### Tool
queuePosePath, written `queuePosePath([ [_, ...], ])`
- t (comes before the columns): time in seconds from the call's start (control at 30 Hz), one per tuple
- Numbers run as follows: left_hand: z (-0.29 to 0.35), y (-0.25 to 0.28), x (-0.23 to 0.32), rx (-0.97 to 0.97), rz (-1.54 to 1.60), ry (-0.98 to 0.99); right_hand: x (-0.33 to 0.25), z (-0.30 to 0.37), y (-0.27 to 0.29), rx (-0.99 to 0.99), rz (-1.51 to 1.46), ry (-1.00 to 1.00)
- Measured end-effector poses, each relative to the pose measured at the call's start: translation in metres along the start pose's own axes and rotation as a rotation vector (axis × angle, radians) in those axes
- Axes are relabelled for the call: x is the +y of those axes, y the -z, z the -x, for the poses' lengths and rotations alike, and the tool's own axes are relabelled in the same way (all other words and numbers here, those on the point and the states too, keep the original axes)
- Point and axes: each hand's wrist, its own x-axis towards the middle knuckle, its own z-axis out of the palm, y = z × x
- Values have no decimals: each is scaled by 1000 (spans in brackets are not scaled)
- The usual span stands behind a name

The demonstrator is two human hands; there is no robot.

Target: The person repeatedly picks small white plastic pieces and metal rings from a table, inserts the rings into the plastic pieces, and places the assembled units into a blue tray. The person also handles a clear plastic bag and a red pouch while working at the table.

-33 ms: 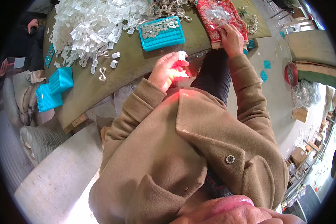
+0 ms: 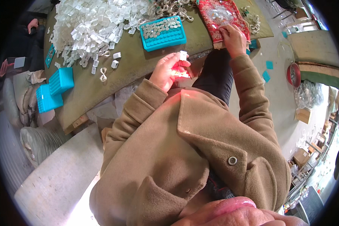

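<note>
My left hand (image 2: 165,73) is closed round a small white plastic case (image 2: 183,55), held up between thumb and fingers just off the table's front edge. Red light glows over the fingers and palm below the case. At the right, my right hand (image 2: 234,40) rests on a red patterned cloth (image 2: 207,19) with its fingertips pinched together. Whether a small part sits between them is too small to tell. Small clear pieces (image 2: 223,16) lie on the cloth just beyond that hand. A blue tray (image 2: 164,44) partly filled with round silvery cells stands beyond my left hand.
A large heap of white cases (image 2: 90,26) covers the table's far left. Coiled cords (image 2: 169,9) lie behind the tray, and one loose coil (image 2: 103,75) near the front edge. Stacked blue trays (image 2: 61,81) stand at the left corner. A red bowl (image 2: 293,74) is at the right.
The red glow on my left hand's fingers looks slightly dimmer. Both hands stay in place.
</note>
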Motion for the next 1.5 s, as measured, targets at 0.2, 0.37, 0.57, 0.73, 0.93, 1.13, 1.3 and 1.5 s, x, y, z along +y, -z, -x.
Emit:
queuePosePath([
  [0.2, 0, -3, 0, 16, -5, 21, -7, 1, 8, -3, -136, -39],
  [0.37, -1, -10, -3, 23, -7, 21, -16, -10, -7, -101, -4, 17],
  [0.57, 0, -7, -2, -5, 51, -20, -8, -11, -4, -24, -53, 63],
  [0.73, -7, -6, -1, -36, 34, 11, -5, -6, 5, 53, -451, -252],
  [0.93, -11, -22, 5, -57, 142, -54, -32, 2, 21, -111, -1191, -361],
  [1.13, -5, -31, 16, -85, 223, -99, -81, 15, 34, -398, -1456, -413],
  [1.3, 2, -31, 21, -142, 256, -161, -113, 21, 29, -370, -1272, -158],
  [1.5, 2, -27, 18, -162, 361, -199, -127, 24, 24, -343, -1065, -6],
])
